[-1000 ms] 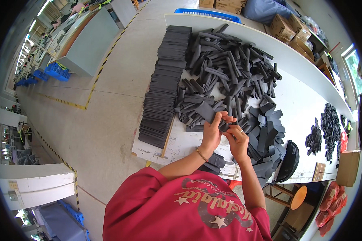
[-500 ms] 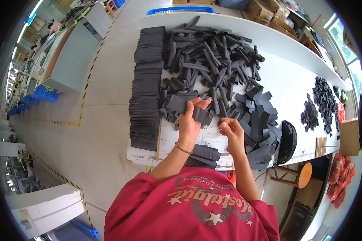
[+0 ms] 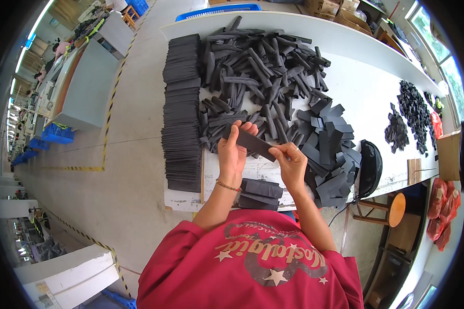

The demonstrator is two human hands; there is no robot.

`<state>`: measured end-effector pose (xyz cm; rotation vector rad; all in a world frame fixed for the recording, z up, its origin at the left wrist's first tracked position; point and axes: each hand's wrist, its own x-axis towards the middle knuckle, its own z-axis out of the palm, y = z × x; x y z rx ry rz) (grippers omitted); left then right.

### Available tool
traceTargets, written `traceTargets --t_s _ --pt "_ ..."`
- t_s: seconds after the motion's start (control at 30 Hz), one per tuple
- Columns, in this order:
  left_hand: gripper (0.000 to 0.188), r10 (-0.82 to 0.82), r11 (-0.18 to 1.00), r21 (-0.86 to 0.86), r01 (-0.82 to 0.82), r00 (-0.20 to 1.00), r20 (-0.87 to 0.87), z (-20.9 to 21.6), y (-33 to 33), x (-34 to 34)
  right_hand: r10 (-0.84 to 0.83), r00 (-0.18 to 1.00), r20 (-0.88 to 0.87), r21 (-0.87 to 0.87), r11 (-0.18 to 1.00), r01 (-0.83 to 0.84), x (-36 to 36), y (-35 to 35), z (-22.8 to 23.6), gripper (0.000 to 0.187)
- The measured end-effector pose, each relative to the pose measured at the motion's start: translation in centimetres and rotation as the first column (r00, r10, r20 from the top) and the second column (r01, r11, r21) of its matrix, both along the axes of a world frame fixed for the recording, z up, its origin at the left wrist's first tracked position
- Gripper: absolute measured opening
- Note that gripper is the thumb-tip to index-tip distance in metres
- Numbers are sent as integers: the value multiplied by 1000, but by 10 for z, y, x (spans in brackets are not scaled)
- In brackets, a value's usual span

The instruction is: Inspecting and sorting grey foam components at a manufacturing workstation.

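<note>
A dark grey fabric strip (image 3: 253, 143) stretches flat between my two hands above the table's near part. My left hand (image 3: 234, 155) grips its left end, thumb on top and fingers beneath. The right end is pinched between thumb and fingers of my right hand (image 3: 293, 167). Just beyond them lies a loose heap of curled dark strips (image 3: 263, 69). Flat dark pieces (image 3: 329, 149) overlap in a pile to the right of my right hand. Close to my body, a small stack of folded dark pieces (image 3: 260, 193) rests at the table edge.
Long, tightly packed rows of dark pieces (image 3: 181, 129) line the left table edge. A black mesh-like object (image 3: 370, 167) stands at the right, past the flat pile. Small dark scraps (image 3: 415, 116) lie farther right. A wooden stool (image 3: 396, 209) and red bags (image 3: 442, 211) are below right.
My right hand has come up to the strip and now pinches its right end; before, it was apart. The strip now lies straighter between both hands. The whole view has shifted slightly.
</note>
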<state>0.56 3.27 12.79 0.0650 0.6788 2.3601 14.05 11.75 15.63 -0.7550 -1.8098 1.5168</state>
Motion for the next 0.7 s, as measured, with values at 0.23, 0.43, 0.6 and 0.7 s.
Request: traceTargets --t_s 0.23,0.43,0.6,0.7 --pt "19 92 996 -19 -91 992 86 -6 -5 -8 37 991 130 107 993 -51 0 3 1 7" --pt "22 73 882 -451 -138 985 -158 -22 -29 -1 221 958 181 -226 958 -178 16 17 -38 15" --pt "15 -135 646 -763 39 989 -64 -105 -70 33 396 837 379 -358 896 -262 56 18 -82 16" --pt "12 -350 518 -854 -53 898 -267 -130 -86 57 327 779 535 -295 936 -190 86 11 -111 19"
